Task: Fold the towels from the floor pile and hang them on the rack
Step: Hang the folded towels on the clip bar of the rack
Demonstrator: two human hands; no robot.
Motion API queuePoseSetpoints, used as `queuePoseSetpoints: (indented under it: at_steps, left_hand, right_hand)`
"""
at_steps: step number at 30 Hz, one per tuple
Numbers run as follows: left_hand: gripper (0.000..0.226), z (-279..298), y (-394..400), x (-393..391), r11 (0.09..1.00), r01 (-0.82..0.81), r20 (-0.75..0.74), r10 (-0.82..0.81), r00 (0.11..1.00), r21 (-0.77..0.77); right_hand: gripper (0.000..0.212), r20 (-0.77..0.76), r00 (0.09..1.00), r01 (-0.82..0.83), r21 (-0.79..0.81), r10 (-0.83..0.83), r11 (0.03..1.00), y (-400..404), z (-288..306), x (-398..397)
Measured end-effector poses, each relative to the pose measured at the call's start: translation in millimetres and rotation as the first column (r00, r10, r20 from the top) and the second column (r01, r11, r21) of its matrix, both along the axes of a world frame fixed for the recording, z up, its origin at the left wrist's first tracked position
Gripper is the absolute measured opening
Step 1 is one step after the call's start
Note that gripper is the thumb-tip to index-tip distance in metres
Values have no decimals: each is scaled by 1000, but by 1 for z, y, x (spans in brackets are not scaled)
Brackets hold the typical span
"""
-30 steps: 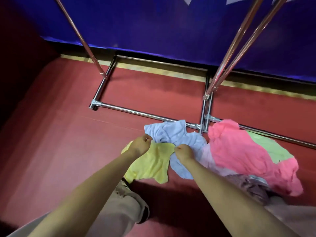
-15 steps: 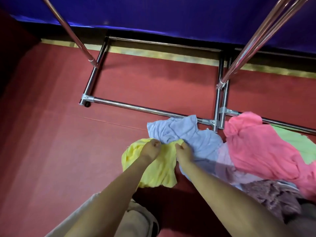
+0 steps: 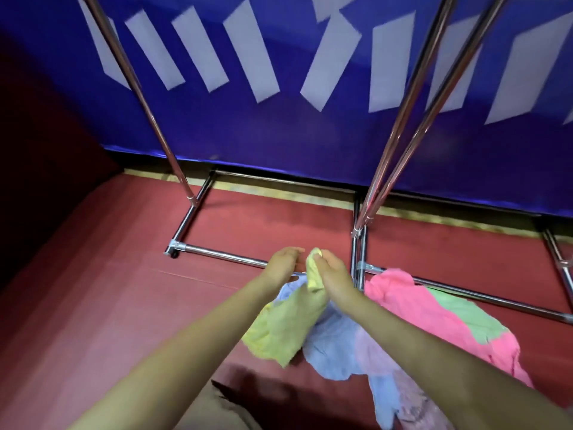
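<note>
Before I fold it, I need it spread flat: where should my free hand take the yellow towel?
Probably along the top edge beside the right hand, coming in from the left. The yellow towel hangs bunched from that one grip; the left hand sits level with it.

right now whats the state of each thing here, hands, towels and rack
right hand: grips the yellow towel's top
left hand: fingers curled at the towel's edge, grip unclear
yellow towel: lifted, hanging unfolded
blue towel: crumpled on floor
pink towel: crumpled on floor
green towel: on floor, partly under the pink towel
rack: standing, no towel on visible bars
</note>
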State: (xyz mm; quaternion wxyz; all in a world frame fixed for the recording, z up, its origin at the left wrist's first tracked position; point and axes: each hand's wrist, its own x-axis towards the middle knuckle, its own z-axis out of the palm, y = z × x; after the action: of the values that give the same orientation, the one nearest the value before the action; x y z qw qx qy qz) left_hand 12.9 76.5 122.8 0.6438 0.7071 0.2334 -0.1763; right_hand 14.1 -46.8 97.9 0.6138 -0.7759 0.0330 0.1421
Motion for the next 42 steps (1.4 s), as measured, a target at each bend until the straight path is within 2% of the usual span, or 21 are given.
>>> queuePoseSetpoints:
  at_steps: [3, 5, 8, 12, 15, 19, 24, 26, 28, 29, 31, 35, 38, 40, 42]
  left_hand:
    - [23, 49, -21, -32, 989, -72, 24, 76, 997, -129]
    - [24, 72, -33, -61, 986, -63, 68, 74, 995, -155]
    - [25, 91, -51, -98, 991, -66, 121, 80, 989, -119]
    - [27, 107, -86, -130, 995, -60, 217, 76, 973, -80]
    - [29, 116, -111, -149, 997, -28, 285, 49, 957, -77]
    - [21, 117, -137, -165, 995, 18, 336, 15, 942, -94]
    - [18, 108, -155, -165, 999, 38, 427, -30, 904, -11]
    - [14, 106, -157, -161, 1000, 4, 419, 1, 908, -11]
    - [12, 106, -157, -158, 999, -25, 412, 32, 911, -21]
    - [13, 107, -156, -157, 999, -36, 413, 45, 910, -30]
    - [13, 108, -152, -154, 995, -63, 397, 88, 913, -75]
    - [18, 108, -140, -145, 981, -141, 320, 178, 931, -136]
    - [23, 115, -130, -141, 942, -226, 241, 285, 928, -247]
    - [23, 116, -122, -140, 950, -231, 232, 279, 932, -212]
    - [20, 113, -113, -140, 980, -181, 267, 196, 944, -80]
  right_hand:
    - [21, 101, 984, -137, -84, 145, 987, -29, 50, -18]
    - [21, 171, 952, -221, -196, 256, 955, -51, 74, -33]
    - [28, 236, 894, -294, -334, 382, 895, -82, 100, -60]
    - [32, 352, 831, -296, -376, 430, 878, -119, 126, -98]
    - [30, 351, 805, -330, -407, 479, 852, -141, 138, -116]
    - [25, 354, 806, -315, -423, 474, 850, -165, 143, -126]
    - [36, 309, 877, -234, -394, 368, 889, -184, 127, -135]
    - [28, 297, 896, -215, -360, 330, 908, -182, 125, -138]
    - [7, 280, 923, -184, -281, 264, 942, -177, 125, -139]
    - [7, 276, 931, -172, -248, 239, 954, -175, 125, -140]
    - [15, 270, 936, -172, -207, 226, 963, -171, 123, -140]
    - [12, 253, 924, -232, -227, 288, 946, -165, 112, -138]
    - [31, 248, 899, -283, -303, 362, 910, -159, 108, -141]
    - [40, 238, 902, -277, -322, 360, 905, -157, 109, -142]
    - [40, 228, 913, -261, -313, 339, 913, -158, 106, -141]
